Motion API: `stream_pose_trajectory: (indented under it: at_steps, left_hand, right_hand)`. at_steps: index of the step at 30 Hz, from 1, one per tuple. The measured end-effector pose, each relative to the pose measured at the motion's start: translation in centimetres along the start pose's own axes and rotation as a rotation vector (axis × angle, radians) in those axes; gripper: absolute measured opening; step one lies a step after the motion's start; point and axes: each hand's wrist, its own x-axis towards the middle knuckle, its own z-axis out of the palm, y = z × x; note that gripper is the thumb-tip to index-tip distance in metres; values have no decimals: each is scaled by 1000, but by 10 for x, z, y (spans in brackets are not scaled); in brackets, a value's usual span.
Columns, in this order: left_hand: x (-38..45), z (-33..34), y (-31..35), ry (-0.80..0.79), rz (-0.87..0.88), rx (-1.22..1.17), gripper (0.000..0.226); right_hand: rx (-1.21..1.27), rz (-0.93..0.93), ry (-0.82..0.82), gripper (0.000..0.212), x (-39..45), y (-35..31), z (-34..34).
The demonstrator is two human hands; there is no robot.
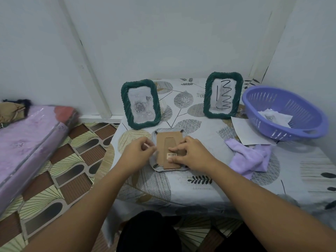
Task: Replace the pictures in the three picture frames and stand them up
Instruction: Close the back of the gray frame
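**Table inventory: three picture frames, two standing, one face down under both hands**

1. Face-down frame (170,150): lies flat at the near middle of the table (227,188), brown cardboard back upward, with a barcode sticker and a folded-in stand flap. Small dark clips show at its corners.
2. Left hand (139,151): at the left edge of the face-down frame, fingers curled inward with the tips drawn together. Whether they pinch a clip or only touch the edge cannot be told.
3. Right hand (189,153): rests on the cardboard back, fingers bent, fingertips pressing down near the barcode sticker.
4. Left green frame (141,104): upright behind the face-down frame, dark green twisted border, grey rose picture inside.
5. Right green frame (223,95): upright further right, same border, holding a sheet with black hand-drawn marks.
6. Purple basket (283,113): far right of the table, with crumpled paper inside.
7. White sheet (247,133): flat, partly under the basket.
8. Lilac cloth (249,157): bunched just right of the right hand.
9. Leaf-patterned covering on the table; a mattress (27,142) wrapped in plastic at left.
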Motion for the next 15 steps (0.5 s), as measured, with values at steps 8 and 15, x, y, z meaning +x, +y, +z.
stream_pose_trajectory:
  at_steps: [8,15]
  left_hand:
    - [11,10,5,-122,-48,-64,50]
    - [14,12,14,-153,-94,8,61]
  right_hand:
    - [-46,-37,-44,39,-4,2,-22]
    - [-102,-30,-68,38,-2,3,-22]
